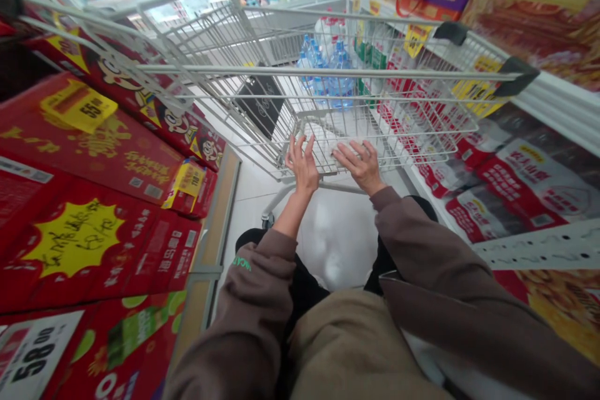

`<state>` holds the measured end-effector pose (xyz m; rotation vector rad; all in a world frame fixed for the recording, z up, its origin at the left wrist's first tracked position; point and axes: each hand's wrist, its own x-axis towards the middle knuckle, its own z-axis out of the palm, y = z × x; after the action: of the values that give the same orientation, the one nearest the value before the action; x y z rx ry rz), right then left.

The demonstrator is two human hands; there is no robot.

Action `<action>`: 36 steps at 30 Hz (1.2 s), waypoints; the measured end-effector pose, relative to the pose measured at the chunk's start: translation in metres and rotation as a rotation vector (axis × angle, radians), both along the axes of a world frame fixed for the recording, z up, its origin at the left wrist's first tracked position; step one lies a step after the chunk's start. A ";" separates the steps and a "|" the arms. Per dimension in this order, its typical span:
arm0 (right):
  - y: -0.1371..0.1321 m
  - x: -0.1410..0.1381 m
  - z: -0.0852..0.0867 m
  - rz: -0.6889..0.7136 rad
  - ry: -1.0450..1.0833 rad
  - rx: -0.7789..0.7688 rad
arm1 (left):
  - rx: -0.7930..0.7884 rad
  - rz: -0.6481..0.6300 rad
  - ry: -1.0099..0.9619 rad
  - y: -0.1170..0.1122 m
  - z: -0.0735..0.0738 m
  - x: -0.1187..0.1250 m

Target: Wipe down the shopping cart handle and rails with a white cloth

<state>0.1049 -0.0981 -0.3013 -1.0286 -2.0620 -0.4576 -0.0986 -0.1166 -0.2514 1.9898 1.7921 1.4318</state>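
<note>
The fingers of the left hand (pixel 302 165) are spread apart and point upward, and those of the right hand (pixel 360 165) lie slightly apart and point up and inward; neither hand is clamped on anything. The two hands sit near each other, just at the wire wall of a shopping cart (pixel 300 73), and whether the fingertips actually touch the wires cannot be confirmed. Behind the mesh near the right fingers lies a pale object (pixel 323 144), too blurred to identify. A black panel (pixel 260 103) sits inside the cart, its purpose unclear. The brown sleeves (pixel 248 312) run back from both wrists and are cut off at the lower edge, as is a tan garment (pixel 351 350) over black trousers (pixel 300 287). A white tiled floor (pixel 328 231) shows beneath the cart. Red boxes (pixel 89 137) with yellow price tags (pixel 79 106) stand at left, and bottled water (pixel 328 72) stands beyond the cart, partly hidden by its wires.
</note>
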 end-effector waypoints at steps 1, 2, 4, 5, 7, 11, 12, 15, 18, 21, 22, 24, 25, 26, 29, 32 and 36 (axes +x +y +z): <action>-0.002 0.002 -0.004 -0.006 -0.012 0.014 | -0.002 0.005 -0.005 0.000 0.000 0.001; -0.005 0.004 -0.010 -0.013 -0.025 0.026 | -0.007 0.007 -0.008 -0.001 0.000 0.002; -0.014 0.005 -0.021 -0.022 -0.048 0.029 | -0.025 0.007 -0.013 -0.004 -0.001 0.004; -0.019 0.006 -0.024 -0.023 -0.053 0.017 | -0.035 0.006 -0.016 -0.006 -0.001 0.006; -0.024 0.007 -0.026 -0.021 -0.040 -0.019 | -0.041 0.012 -0.026 -0.010 -0.003 0.012; -0.019 0.013 -0.008 -0.070 0.074 -0.054 | -0.019 0.063 -0.090 -0.014 -0.009 0.033; -0.015 0.016 -0.003 -0.082 0.099 -0.053 | -0.027 0.080 -0.121 -0.014 -0.010 0.039; -0.009 0.022 0.002 -0.096 0.110 -0.051 | -0.062 0.108 -0.205 -0.010 -0.015 0.052; -0.013 0.027 -0.011 -0.092 0.073 -0.069 | -0.073 0.132 -0.209 -0.007 -0.021 0.057; -0.021 0.031 -0.026 -0.071 0.046 -0.110 | -0.086 0.153 -0.162 -0.006 -0.027 0.058; -0.024 0.033 -0.028 -0.064 0.042 -0.117 | -0.091 0.151 -0.154 -0.006 -0.029 0.058; -0.025 0.037 -0.025 -0.063 0.041 -0.098 | -0.098 0.149 -0.166 -0.006 -0.031 0.062; -0.024 0.040 -0.021 -0.070 0.042 -0.073 | -0.098 0.149 -0.180 -0.006 -0.032 0.065; -0.022 0.043 -0.015 -0.080 0.043 -0.045 | -0.095 0.148 -0.194 -0.005 -0.032 0.069; -0.012 0.053 -0.001 -0.103 0.032 0.006 | -0.078 0.150 -0.214 -0.005 -0.030 0.081; -0.005 0.060 -0.003 -0.107 0.013 -0.014 | -0.078 0.183 -0.213 -0.004 -0.027 0.087; -0.014 0.060 -0.021 -0.107 0.026 -0.108 | -0.091 0.171 -0.239 -0.003 -0.023 0.084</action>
<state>0.1651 -0.1121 -0.3227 -1.2069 -2.0343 -0.3882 -0.0142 -0.1196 -0.2745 1.5794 1.9178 1.5296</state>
